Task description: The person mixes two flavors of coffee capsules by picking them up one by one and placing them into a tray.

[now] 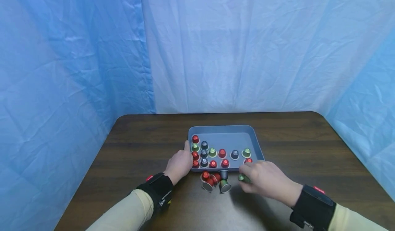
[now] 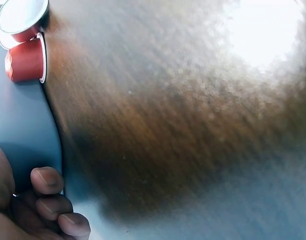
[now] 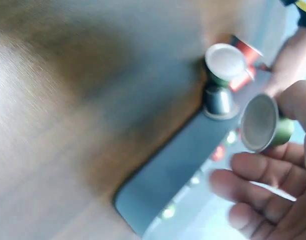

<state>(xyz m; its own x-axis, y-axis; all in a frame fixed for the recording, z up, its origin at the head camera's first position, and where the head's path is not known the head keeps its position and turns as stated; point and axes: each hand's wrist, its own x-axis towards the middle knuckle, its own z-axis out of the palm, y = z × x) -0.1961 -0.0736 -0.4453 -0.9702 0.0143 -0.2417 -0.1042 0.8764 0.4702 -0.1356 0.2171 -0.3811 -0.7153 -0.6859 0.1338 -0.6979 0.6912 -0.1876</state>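
My left hand [image 1: 180, 164] grips the left side of a shallow blue-grey tray [image 1: 226, 136], its fingertips [image 2: 47, 180] curled at the tray wall in the left wrist view. My right hand [image 1: 265, 177] pinches a green coffee capsule [image 3: 260, 122] just off the tray's front right edge, its foil face showing in the right wrist view. Inside the tray, red, green and dark blue capsules stand foil down in rows, among them a red one [image 1: 222, 152], a blue one [image 1: 234, 154] and a green one [image 1: 246, 152]. The right hand partly covers another red capsule [image 1: 248, 160].
In front of the tray lies a small cluster of loose capsules: several red ones [image 1: 205, 175], a green one [image 1: 225, 186] on its side and a dark one [image 1: 224, 174]. The brown wooden table [image 1: 148, 138] is surrounded by blue sheeting [image 1: 234, 52].
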